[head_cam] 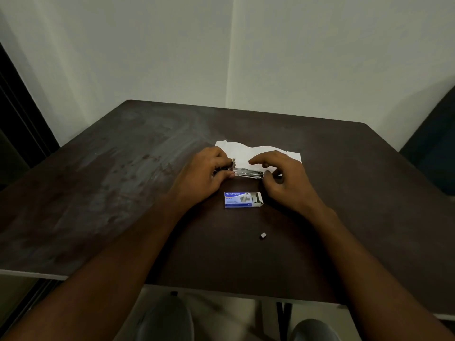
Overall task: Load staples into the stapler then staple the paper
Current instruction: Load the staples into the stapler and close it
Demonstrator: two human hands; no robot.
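Silver stapler (247, 173) lies opened flat along the wavy white paper's (261, 152) near edge; the blue staple box (240, 200) lies nearer, flap open.

A dark brown table (98, 193) with a worn, smudged top stands in the corner where two plain white walls (147, 57) meet, a dark door frame (14, 107) at left, a dark chair (433, 134) at right, pale floor (221, 316) below, in dim light.
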